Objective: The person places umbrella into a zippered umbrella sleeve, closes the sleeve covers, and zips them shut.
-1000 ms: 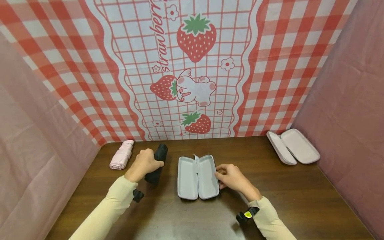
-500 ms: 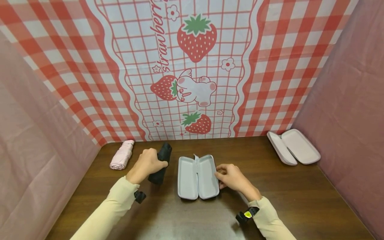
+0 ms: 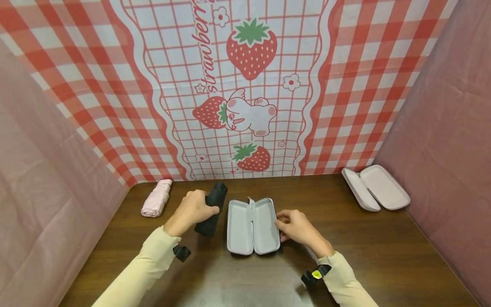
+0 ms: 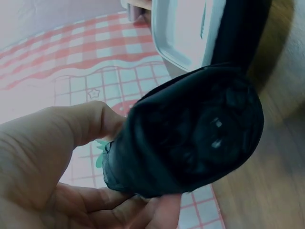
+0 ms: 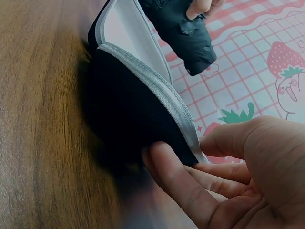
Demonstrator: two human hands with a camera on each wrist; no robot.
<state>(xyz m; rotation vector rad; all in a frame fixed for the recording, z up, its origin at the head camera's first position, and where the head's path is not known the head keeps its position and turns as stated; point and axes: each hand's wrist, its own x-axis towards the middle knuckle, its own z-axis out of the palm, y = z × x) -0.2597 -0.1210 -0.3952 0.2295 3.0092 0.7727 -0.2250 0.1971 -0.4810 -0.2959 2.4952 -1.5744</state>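
Note:
My left hand (image 3: pixel 190 212) grips a black compact folding umbrella (image 3: pixel 215 198), held just left of the grey-lined zip case (image 3: pixel 240 228). In the left wrist view the bundled end of the umbrella (image 4: pixel 209 129) faces the camera, with thumb and fingers around its side. The case lies open on the table, both halves facing up. At its right edge my right hand (image 3: pixel 297 228) pinches the rim. From the right wrist view, the thumb is at the zip edge and the fingers lie against the black outer shell (image 5: pixel 138 109).
A rolled pink compact umbrella (image 3: pixel 156 198) lies at the back left of the brown table (image 3: pixel 238 283). Another open zip case (image 3: pixel 385 187), with a pale pink lining, sits at the back right. A strawberry-print cloth (image 3: pixel 249 106) hangs behind, with pink cloth at both sides.
My left hand has carried the black umbrella a little to the right, closer to the grey-lined case. The right hand and the case have stayed in place.

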